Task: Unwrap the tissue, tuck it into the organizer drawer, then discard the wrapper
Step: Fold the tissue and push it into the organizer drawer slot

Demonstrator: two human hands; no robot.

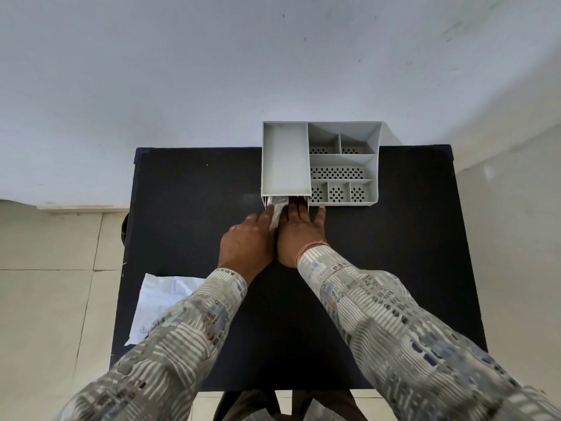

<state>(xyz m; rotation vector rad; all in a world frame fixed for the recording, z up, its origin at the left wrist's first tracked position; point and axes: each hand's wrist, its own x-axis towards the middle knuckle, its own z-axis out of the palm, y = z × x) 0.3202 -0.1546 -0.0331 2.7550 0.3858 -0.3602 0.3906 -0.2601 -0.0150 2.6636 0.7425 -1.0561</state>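
Observation:
A grey plastic organizer (321,162) stands at the far edge of the black table (188,208). Its drawer opening is at the lower left front, under the tall tray. White tissue (277,212) sticks out of that opening. My left hand (247,241) pinches the tissue's near end at the opening. My right hand (300,232) lies flat beside it, fingers reaching into the drawer slot on the tissue, thumb spread out to the right. The fingertips are hidden inside. The empty white wrapper (161,302) lies flat on the table's near left edge, partly under my left sleeve.
The organizer's right side has several small perforated compartments (337,173). A white wall rises behind the table. Pale floor tiles (45,299) lie to the left and right of the table.

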